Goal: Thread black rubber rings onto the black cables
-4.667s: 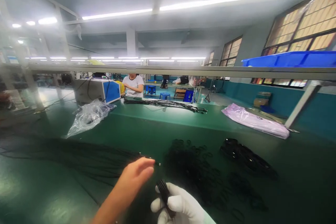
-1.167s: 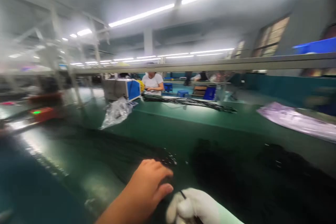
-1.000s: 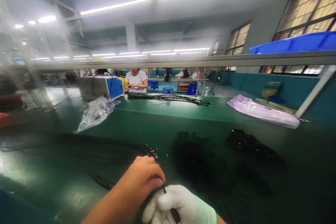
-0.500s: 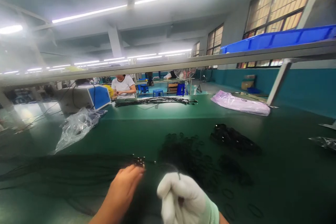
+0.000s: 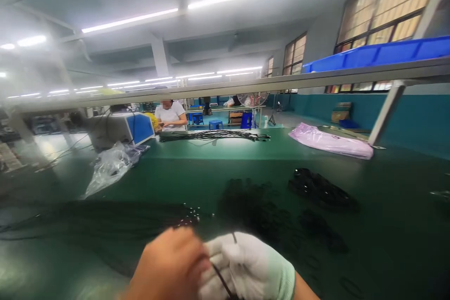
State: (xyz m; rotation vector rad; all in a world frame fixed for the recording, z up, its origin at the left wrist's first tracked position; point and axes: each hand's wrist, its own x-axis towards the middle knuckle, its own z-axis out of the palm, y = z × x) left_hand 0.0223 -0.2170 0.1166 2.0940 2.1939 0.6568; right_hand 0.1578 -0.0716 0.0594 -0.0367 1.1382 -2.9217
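Observation:
My bare left hand, blurred by motion, is closed at the near edge of the view, its fingertips at the upper end of a thin black cable. My right hand, in a white glove with a pale green cuff, curls around the same cable, which crosses its palm and fingers. A short dark strip shows over the gloved index finger. Beyond the left hand lies a bundle of black cables with shiny tips. A dark heap of small black rings lies beyond the right hand.
Black parts in glossy plastic lie right of the rings. Farther off are a clear plastic bag, a pink bag, another cable bundle and a blue-grey machine. A shelf spans overhead. A person sits beyond.
My left hand has moved from the cable bundle's tips toward me and right, meeting the gloved hand. The cable now shows across the glove. The view has shifted slightly.

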